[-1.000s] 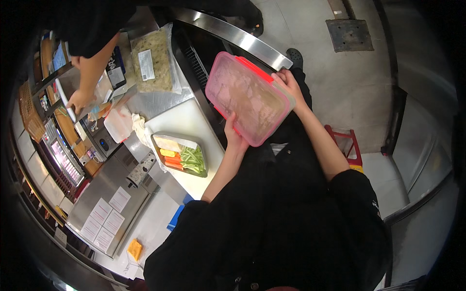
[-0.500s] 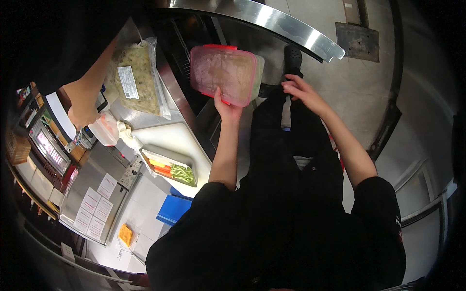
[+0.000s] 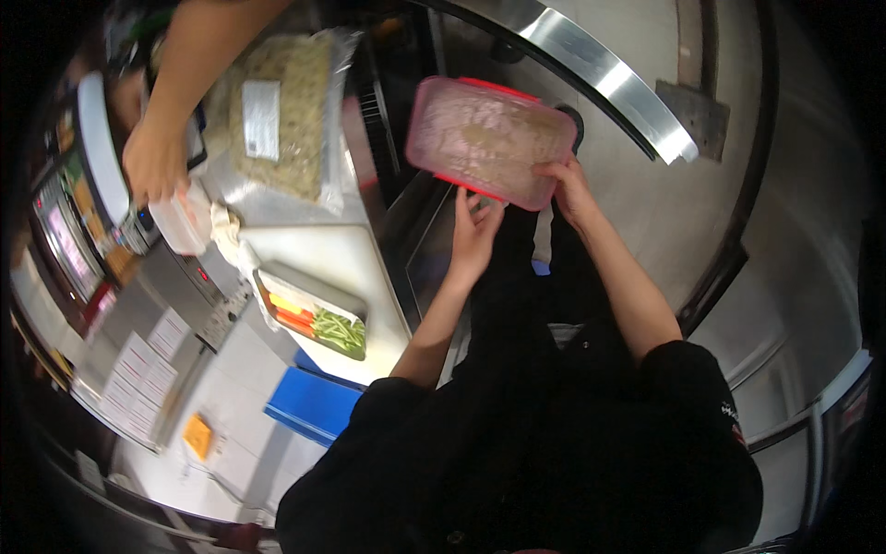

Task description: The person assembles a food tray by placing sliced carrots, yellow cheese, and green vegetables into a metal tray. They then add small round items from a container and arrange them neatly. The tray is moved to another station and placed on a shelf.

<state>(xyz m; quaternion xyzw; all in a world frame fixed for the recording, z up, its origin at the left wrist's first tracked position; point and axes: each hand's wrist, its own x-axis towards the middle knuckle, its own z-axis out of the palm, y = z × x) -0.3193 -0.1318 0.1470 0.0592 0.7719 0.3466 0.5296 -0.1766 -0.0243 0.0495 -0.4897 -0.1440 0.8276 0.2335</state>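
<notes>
A lidded plastic food box (image 3: 489,138) with a pinkish clouded lid and red side latches is held over my legs. My right hand (image 3: 572,191) grips its near right corner, thumb on the lid. At the near edge, by the red latch, my left hand (image 3: 472,238) has its palm turned up and its fingers apart; whether the fingertips bear any weight I cannot tell. What the box contains is blurred by the lid. To the left, a metal tray (image 3: 314,314) of cut green, orange and yellow vegetables rests on a white cutting board (image 3: 314,245).
Another person's hand (image 3: 155,164) reaches in at upper left, at a translucent tub (image 3: 183,220). A large labelled bag of pale food (image 3: 286,120) lies on the steel counter. A blue bin (image 3: 314,403) stands below the board. A curved steel edge (image 3: 591,69) crosses beyond the box.
My right hand has come up from beside my leg and taken hold of the box. The box has moved right, and my left hand has slid from its lid to the near edge.
</notes>
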